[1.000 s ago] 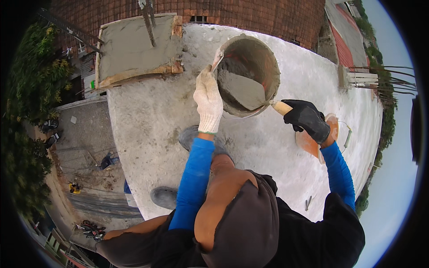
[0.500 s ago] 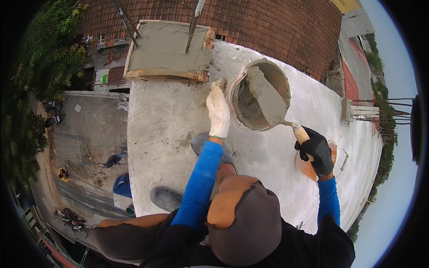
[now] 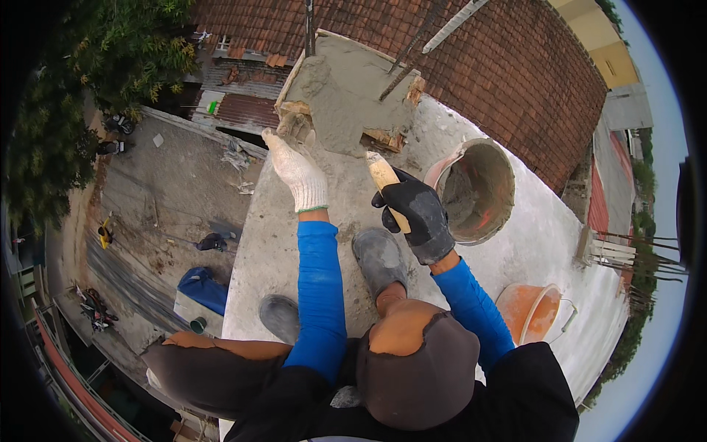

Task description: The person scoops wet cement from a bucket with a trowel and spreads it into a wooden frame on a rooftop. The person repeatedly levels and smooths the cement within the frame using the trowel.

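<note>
A wooden form (image 3: 297, 108) full of wet grey mortar (image 3: 350, 85) stands in front of me, with steel bars rising out of it. Mortar hangs over its near side. My right hand (image 3: 420, 215), in a black glove, is closed around the wooden handle (image 3: 384, 180) of a trowel; its blade is not distinguishable against the mortar. My left hand (image 3: 298, 171), in a white knit glove, is open and empty beside the form's near left corner, fingers stretched out. Right of the trowel, a mortar bucket (image 3: 508, 193) stands tilted, its inside coated grey.
An orange bucket (image 3: 526, 313) with a wire handle sits near my right arm. My grey shoes (image 3: 379, 258) rest on the concrete slab (image 3: 453, 283). The slab's left edge drops to a yard (image 3: 166, 199) far below. A tiled roof (image 3: 515, 81) lies beyond the form.
My right hand has swung the trowel leftward from the bucket to the form. Mortar now spills over the form's near side. My left hand has shifted left toward its corner; the view has turned.
</note>
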Tool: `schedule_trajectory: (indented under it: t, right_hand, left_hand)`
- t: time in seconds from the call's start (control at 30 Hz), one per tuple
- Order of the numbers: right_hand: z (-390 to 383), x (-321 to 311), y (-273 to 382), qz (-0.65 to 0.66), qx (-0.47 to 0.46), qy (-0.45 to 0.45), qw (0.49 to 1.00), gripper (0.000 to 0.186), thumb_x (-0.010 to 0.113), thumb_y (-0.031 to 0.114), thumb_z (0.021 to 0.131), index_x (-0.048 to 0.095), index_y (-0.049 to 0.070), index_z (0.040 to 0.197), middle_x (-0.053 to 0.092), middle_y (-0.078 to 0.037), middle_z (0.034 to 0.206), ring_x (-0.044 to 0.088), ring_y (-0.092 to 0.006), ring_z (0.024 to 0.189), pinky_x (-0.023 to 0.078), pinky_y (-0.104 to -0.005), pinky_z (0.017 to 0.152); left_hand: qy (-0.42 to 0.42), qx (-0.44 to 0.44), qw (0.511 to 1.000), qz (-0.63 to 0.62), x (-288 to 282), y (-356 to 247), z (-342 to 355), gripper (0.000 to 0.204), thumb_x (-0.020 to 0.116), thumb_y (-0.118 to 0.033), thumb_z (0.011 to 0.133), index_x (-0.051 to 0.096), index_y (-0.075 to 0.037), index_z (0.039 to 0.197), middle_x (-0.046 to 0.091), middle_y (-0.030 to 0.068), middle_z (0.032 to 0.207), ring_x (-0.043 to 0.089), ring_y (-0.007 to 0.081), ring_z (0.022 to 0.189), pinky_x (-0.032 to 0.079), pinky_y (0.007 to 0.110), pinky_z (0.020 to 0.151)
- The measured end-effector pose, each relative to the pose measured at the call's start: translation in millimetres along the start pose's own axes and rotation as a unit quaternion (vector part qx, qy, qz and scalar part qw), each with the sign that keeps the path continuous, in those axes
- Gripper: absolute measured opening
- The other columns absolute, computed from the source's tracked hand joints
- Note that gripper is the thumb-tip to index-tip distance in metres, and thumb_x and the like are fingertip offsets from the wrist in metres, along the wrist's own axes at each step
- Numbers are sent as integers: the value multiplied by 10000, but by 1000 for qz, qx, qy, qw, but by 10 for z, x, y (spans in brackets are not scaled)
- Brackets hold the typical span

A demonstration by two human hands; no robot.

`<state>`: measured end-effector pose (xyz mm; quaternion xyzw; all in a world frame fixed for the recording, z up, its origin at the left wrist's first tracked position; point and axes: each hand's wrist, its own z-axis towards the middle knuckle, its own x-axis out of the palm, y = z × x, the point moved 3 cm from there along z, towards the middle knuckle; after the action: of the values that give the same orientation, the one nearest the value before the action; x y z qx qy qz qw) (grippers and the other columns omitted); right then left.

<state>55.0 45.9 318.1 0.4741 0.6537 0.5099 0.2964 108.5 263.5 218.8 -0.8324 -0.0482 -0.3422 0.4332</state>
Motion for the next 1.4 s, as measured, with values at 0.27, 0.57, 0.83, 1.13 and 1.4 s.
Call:
schedule_trajectory:
  t: [0.27,0.57,0.83,1.13,1.4]
  right_hand:
    - [1021,987,-538,208,73,-13,975,562,677,279,1020,552,-19,1480,720,-94,953,604,-128,626,468,-281,530]
    - [1550,1436,-832,542,132,-44,829,335,682,363,1014,630,127,1246,660,-74,988,595,-130,644,482,-285,524]
    - [1371,1462,-755,593,161,-1,789,366,723,363,984,575,154,1246,653,-101,956,615,-153,650,499,-288,507]
    - [807,900,-364,187,115,-46,975,358,663,298,1024,617,23,1249,706,-139,924,588,-153,565,446,-290,480]
    - [621,110,-57,-99,113,-152,977,474,738,290,974,658,37,1367,701,-34,822,583,-111,521,423,-275,452]
  left_hand:
    - [142,10,977,158,218,-555,1237,678,389,-547,1131,633,38,1370,688,163,1304,660,251,1181,518,402,1040]
    - [277,-34,879,388,1006,-380,2213,754,389,-634,1101,666,19,1359,706,161,1291,662,248,1171,509,388,1021]
    - [319,49,730,602,1020,-558,2482,863,434,-723,1042,651,42,1377,721,187,1229,644,289,1160,452,416,1053]
    - [361,167,589,703,647,-1291,1981,864,385,-728,1039,717,56,1182,717,258,1063,653,393,1008,487,475,930]
    - [400,114,575,705,598,-1423,1936,839,368,-711,1041,723,12,1279,736,263,1129,687,425,1073,508,493,950]
